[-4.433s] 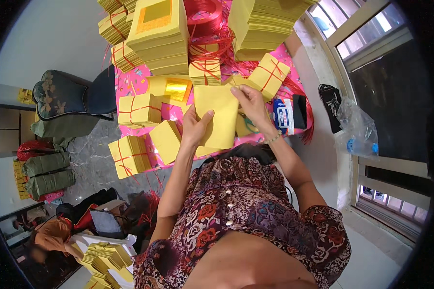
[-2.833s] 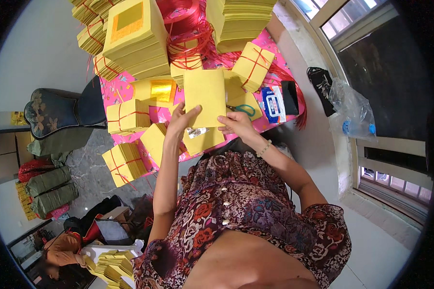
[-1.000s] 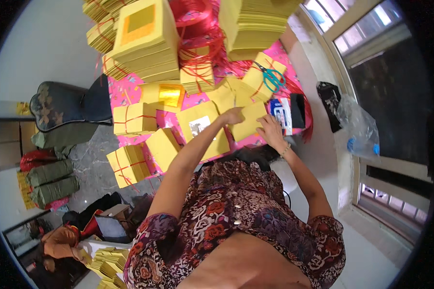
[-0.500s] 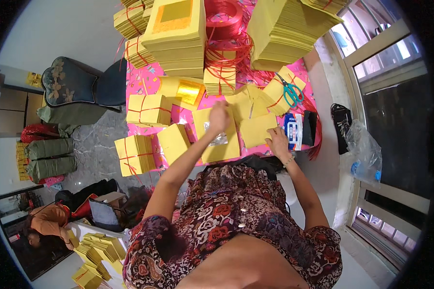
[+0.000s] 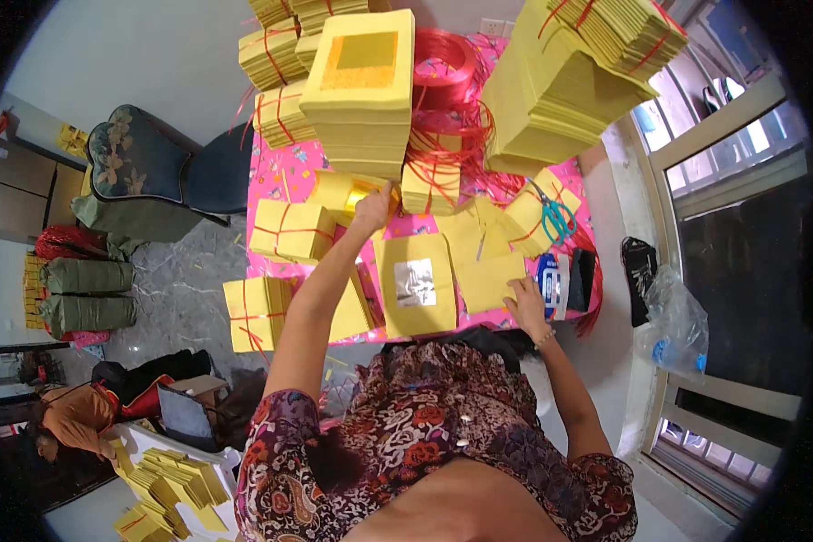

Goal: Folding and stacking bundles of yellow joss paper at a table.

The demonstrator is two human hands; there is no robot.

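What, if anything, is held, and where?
Left hand at the gold foil sheet, right end, grip unclear; right hand rests on yellow paper by its right edge.

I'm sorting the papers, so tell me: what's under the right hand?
Yellow paper lies under the right hand; the patch the hand covers cannot be seen.

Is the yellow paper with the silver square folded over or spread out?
Spread out: the yellow paper lies flat, silver square uncovered, yellow margin all round.
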